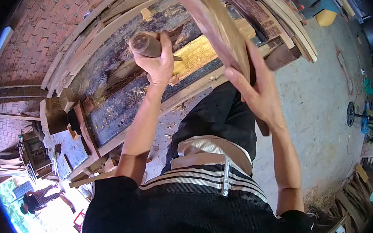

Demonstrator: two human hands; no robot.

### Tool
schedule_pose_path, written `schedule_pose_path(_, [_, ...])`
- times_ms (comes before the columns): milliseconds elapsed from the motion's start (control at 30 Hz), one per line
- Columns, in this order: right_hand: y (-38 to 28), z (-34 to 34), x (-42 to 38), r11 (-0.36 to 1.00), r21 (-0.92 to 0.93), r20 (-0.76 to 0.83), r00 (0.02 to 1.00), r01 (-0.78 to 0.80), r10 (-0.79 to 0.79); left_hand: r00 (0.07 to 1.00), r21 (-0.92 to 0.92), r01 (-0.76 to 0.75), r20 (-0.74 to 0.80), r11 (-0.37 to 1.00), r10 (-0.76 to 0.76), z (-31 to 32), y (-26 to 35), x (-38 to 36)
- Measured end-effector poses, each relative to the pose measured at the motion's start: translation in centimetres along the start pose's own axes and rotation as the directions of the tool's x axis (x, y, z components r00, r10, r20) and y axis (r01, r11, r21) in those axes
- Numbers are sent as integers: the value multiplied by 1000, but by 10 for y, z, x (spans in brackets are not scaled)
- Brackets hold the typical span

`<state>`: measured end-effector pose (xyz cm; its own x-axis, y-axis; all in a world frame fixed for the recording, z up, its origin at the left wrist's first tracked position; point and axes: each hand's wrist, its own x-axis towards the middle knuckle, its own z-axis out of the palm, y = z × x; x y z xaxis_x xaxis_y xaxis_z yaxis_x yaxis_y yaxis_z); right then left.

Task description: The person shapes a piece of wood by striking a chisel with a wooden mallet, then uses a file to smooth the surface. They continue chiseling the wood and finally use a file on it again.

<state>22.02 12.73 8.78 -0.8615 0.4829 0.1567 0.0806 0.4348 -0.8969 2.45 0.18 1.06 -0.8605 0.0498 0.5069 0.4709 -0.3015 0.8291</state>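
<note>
My left hand [159, 62] is wrapped round the thick, round wooden handle of a chisel [144, 45], its butt end facing up toward me. A short dark piece of the blade shows beside the hand, over a brightly lit, pale yellow piece of wood [198, 51]. In my right hand [261, 95] is a long, blocky wooden mallet [217, 27], raised above the bench and slightly blurred at its far end. The mallet's handle runs down past my palm, partly hidden by the fingers. The two tools are apart.
The dark workbench [111, 123] is strewn with chips. Long planks [79, 60] line its far side against a brick wall [58, 14]. A fan [351, 114] stands on the concrete floor [314, 109] at right. Scrap wood [350, 208] lies lower right. Another person [37, 203] is outside, lower left.
</note>
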Motion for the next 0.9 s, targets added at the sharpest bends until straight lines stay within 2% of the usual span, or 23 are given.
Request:
schedule_pose_path(33, [-18,-1,14,993,15,-23,993,118,-117,1000,28,-13,-6,1000,13,0,-5,1])
schedule_pose_path(67, [-25,-1,34,922,-53,-83,919,383,-386,995,37,-83,52,996,81,-8,-21,2])
schedule_pose_path(100, [-31,0,50,781,-135,-121,772,610,-624,995,37,-81,55,996,79,-6,-26,4])
schedule_pose_path(167, [-66,4,53,812,-80,-97,806,578,-584,988,27,-120,103,992,117,-1,-34,4])
schedule_pose_path(233, [-71,9,52,840,-21,-65,838,542,-542,981,49,-150,136,988,142,-1,-32,0])
schedule_pose_path(267, [-66,14,52,854,-213,101,880,474,-464,989,-181,105,125,978,-83,0,-30,-4])
schedule_pose_path(300, [-60,18,54,812,-405,245,905,420,-347,941,-400,337,161,852,-297,1,-27,-6])
schedule_pose_path(333, [-57,17,56,729,-499,250,883,468,-396,961,-129,113,266,985,-75,-5,-23,3])
schedule_pose_path(367, [-56,14,55,728,-499,257,882,470,-394,993,-179,-59,91,982,76,5,-23,-2])
schedule_pose_path(433, [-64,8,54,806,-419,194,909,418,-370,981,61,-153,130,986,144,-2,-22,5])
schedule_pose_path(500, [-62,13,54,809,-380,163,893,449,-419,985,10,-120,130,993,118,-7,-25,4])
schedule_pose_path(567, [-48,26,55,841,-383,233,921,382,-312,937,216,-351,77,911,342,-7,-23,2])
schedule_pose_path(600, [-36,27,60,885,-311,260,927,346,-271,986,-67,-168,-25,984,166,-4,-23,-2])
schedule_pose_path(633, [-31,26,61,884,-313,249,928,347,-276,955,208,-291,5,934,296,-12,-21,10])
schedule_pose_path(700, [-21,25,57,861,-384,208,940,334,-271,988,-32,39,-146,999,-44,-10,-10,13])
schedule_pose_path(733, [-10,28,54,892,-291,163,937,345,-309,945,362,-250,-109,898,307,-16,-13,27])
schedule_pose_path(767, [-1,26,48,886,-292,181,930,361,-320,941,367,-248,-129,897,312,-19,-15,26])
schedule_pose_path(800, [-1,22,36,972,-178,164,978,154,-125,979,136,-123,-143,983,143,-19,-4,26])
schedule_pose_path(833, [1,19,27,996,-70,183,980,-61,73,992,-103,5,-128,995,-18,-17,5,27])
schedule_pose_path(867, [15,17,19,992,-108,162,984,-59,77,992,-74,-8,-129,997,-1,-12,10,28])
schedule_pose_path(900, [28,16,13,988,-145,143,987,-55,76,994,-131,35,-102,991,-49,-10,13,26])
